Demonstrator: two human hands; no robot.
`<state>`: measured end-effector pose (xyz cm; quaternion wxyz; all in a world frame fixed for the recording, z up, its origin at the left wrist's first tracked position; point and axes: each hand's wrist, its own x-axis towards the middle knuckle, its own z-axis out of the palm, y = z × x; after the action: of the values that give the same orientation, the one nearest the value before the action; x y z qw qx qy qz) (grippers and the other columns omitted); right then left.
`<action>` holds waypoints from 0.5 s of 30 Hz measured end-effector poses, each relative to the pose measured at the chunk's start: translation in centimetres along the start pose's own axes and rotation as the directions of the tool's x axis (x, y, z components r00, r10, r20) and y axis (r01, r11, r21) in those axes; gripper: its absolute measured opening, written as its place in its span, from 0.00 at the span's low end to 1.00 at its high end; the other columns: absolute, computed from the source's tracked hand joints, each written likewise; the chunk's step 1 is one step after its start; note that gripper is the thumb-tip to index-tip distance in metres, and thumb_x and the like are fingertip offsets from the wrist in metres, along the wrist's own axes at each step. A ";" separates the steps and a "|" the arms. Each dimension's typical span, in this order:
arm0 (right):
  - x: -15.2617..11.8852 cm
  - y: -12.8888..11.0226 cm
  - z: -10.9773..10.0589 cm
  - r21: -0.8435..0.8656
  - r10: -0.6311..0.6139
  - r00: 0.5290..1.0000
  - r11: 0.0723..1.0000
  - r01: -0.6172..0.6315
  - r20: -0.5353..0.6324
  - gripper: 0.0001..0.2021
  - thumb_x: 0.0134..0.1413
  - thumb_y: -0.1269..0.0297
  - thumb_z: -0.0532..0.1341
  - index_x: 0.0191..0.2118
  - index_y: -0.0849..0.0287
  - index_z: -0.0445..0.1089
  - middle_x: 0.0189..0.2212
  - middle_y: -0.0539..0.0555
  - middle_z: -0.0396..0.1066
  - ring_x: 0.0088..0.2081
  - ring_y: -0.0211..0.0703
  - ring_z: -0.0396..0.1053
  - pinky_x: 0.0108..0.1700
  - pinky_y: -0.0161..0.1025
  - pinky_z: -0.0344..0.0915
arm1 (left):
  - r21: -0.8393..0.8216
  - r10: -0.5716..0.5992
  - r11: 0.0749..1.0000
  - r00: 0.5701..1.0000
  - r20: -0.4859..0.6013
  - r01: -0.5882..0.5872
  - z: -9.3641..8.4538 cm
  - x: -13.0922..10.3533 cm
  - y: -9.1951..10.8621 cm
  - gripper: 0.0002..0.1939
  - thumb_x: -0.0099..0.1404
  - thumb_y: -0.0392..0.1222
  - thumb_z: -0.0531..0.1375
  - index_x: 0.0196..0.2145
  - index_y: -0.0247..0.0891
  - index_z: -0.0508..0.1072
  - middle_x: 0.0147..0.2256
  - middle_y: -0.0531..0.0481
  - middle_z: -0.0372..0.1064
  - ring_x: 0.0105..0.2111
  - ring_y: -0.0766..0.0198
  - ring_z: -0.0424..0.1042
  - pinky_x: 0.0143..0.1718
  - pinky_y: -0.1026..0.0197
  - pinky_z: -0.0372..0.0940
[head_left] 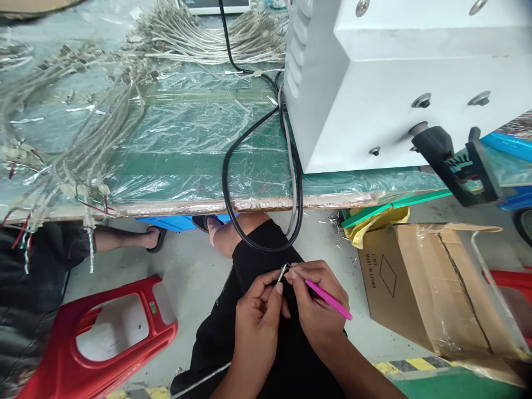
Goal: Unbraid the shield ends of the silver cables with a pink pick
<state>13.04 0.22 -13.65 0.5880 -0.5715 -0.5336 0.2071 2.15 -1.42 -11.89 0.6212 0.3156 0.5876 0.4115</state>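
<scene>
My left hand (pixel 257 318) is closed, its thumb and finger pinching the end of a thin silvery cable (pixel 282 272) above my lap. More of a clear-jacketed cable (pixel 203 378) trails past my left wrist at the bottom. In my right hand (pixel 318 302) is a slim tool with a pink handle (pixel 328 299), its back end pointing down to the right. The tool's tip is hidden by my fingers, so its kind cannot be made out. Both hands' fingertips meet at the cable end, where small dark and pale strands show.
A plastic-covered bench (pixel 187 133) holds bundles of cables (pixel 100 133), some hanging over its edge. A white machine (pixel 374 100) stands right; a black cord loop (pixel 224 177) dangles before me. Below are a red stool (pixel 112 327), a cardboard box (pixel 399 277) and another person's leg (pixel 120 238).
</scene>
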 end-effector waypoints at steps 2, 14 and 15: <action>0.0 0.3 0.1 0.058 0.121 0.992 0.991 -0.119 -0.027 0.05 0.58 0.74 0.64 0.35 0.56 0.75 0.32 0.51 0.75 0.33 0.41 0.77 0.34 0.40 0.78 | 0.010 0.000 1.000 1.000 0.001 0.000 0.0 0.0 0.0 0.17 0.66 0.50 0.63 0.46 0.35 0.77 0.18 0.56 0.65 0.17 0.72 0.53 0.18 0.68 0.46; 0.3 -1.3 -0.7 -0.042 -0.150 0.987 0.987 0.153 0.054 0.11 0.53 0.81 0.64 0.34 0.56 0.73 0.28 0.51 0.75 0.30 0.40 0.77 0.29 0.36 0.77 | -0.077 -0.018 0.997 1.000 0.001 0.018 0.1 0.1 0.0 0.16 0.66 0.49 0.64 0.44 0.35 0.75 0.18 0.58 0.63 0.18 0.72 0.56 0.19 0.69 0.48; 0.3 -1.4 -0.7 -0.051 -0.151 0.987 0.987 0.154 0.062 0.11 0.53 0.81 0.64 0.34 0.56 0.73 0.28 0.51 0.75 0.30 0.40 0.77 0.29 0.35 0.77 | -0.076 -0.015 0.997 1.000 -0.005 0.014 0.1 0.0 0.0 0.16 0.65 0.49 0.64 0.44 0.35 0.76 0.18 0.58 0.62 0.18 0.71 0.56 0.20 0.69 0.49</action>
<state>13.21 -0.14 -12.11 0.5705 -0.5389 -0.5979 0.1631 2.26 -1.36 -11.89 0.6340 0.2864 0.5755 0.4299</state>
